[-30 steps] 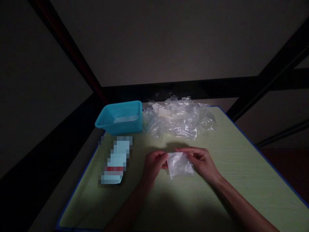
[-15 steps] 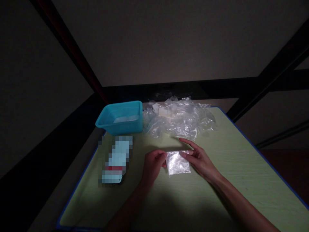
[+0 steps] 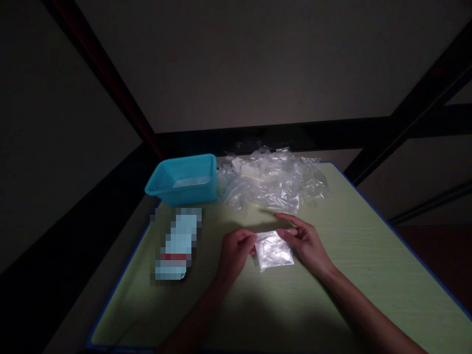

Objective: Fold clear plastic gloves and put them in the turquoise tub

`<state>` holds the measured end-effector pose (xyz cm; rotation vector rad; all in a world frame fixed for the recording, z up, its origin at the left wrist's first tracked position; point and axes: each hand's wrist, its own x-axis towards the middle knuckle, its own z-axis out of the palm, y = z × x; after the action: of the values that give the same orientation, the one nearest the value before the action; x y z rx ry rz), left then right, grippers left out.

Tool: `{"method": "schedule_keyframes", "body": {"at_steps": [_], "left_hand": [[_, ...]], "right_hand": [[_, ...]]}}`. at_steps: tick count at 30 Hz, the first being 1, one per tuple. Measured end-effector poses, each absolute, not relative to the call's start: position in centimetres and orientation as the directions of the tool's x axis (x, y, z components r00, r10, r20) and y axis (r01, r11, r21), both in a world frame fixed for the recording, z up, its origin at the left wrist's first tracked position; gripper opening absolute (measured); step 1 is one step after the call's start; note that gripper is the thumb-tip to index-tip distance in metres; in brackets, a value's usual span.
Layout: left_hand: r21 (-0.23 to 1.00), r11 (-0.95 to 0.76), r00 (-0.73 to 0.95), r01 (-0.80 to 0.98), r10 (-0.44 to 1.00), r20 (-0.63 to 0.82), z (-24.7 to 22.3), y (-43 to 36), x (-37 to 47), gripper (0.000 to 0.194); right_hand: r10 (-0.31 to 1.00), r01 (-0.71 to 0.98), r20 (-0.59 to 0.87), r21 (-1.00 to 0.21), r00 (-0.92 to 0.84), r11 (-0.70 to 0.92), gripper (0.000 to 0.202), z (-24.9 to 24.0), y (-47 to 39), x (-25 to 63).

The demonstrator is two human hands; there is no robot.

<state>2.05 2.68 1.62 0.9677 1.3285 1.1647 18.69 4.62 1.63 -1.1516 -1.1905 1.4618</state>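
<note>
A small clear plastic bag (image 3: 275,251), shiny and roughly square, is held above the table between both hands. My left hand (image 3: 238,250) pinches its upper left corner between thumb and fingers. At the upper right edge, my right hand (image 3: 304,241) grips the bag with the thumb in front, its index finger stretched out away from it. Whether anything lies inside the bag cannot be made out through the glare.
On the green table (image 3: 354,246) with a blue edge, a turquoise basket (image 3: 180,194) stands at the back left. Beside it lies a heap of clear plastic bags (image 3: 280,182). A pixelated light-blue object (image 3: 180,241) lies at the left.
The small bag has shifted slightly to the right and tilted a little. Both hands keep their hold on it, with only slight finger movement.
</note>
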Motion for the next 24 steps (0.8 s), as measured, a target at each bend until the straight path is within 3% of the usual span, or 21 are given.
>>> {"method": "schedule_keyframes", "body": {"at_steps": [16, 24], "left_hand": [[0.972, 0.205, -0.107, -0.112, 0.970, -0.217, 1.6, 3.2, 2.1, 0.027], [0.982, 0.121, -0.149, -0.144, 0.979, -0.142, 1.0, 3.1, 2.4, 0.032]], "right_hand": [[0.992, -0.067, -0.101, -0.992, -0.069, -0.106, 0.047, 1.2, 4.8, 18.1], [0.999, -0.048, -0.047, -0.998, 0.007, -0.047, 0.050, 1.1, 4.6, 17.7]]}}
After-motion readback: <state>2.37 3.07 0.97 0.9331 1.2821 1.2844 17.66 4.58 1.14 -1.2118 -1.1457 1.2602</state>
